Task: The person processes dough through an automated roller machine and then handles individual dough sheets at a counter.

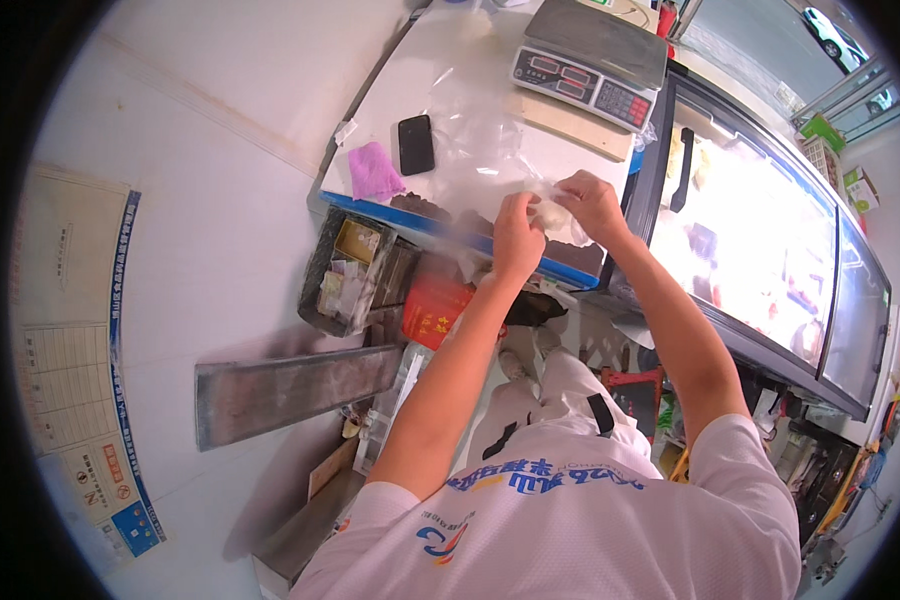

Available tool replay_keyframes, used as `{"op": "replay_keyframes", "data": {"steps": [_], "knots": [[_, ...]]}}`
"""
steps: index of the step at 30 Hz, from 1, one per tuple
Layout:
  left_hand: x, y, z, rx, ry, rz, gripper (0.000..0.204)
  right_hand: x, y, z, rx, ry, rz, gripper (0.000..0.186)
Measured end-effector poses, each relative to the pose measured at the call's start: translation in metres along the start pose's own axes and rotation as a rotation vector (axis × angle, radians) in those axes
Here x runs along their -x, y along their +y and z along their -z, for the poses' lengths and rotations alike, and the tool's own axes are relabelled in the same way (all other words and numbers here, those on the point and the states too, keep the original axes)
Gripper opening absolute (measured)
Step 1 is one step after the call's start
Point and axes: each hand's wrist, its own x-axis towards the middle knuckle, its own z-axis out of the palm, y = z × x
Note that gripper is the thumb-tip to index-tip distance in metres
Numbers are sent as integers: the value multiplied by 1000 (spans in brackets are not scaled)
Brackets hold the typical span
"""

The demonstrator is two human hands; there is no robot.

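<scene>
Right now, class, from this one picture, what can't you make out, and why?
In the head view:
- What the clear bag holds: a pale blur behind wrinkled plastic, partly covered by the left hand and right hand.
- Most of what the display case holds: washed out by glare.
- The table's far end: cut off by the top edge.

phone (417, 145) left of bag (551, 214), scale (588, 72) behind

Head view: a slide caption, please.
Left hand and right hand hold a plastic bag over a white counter, near a scale.
</scene>
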Motion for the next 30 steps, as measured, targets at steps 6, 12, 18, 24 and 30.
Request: {"op": "replay_keyframes", "data": {"steps": [6,12,18,24,30], "knots": [[-19,9,-29,-156,-29,-168,38,21,14,29,-268,-81,-51,28],[-47,13,-44,-310,-92,-151,30,19,33,34,-348,-90,-56,25],[-50,20,-28,-249,-12,44,16,9,59,49,-251,28,-27,19],[-42,21,-9,-68,-53,520,17,3,74,74,-211,80,8,32],[-46,38,-30,-168,-213,281,24,0,51,83,62,-119,290,43]]}}
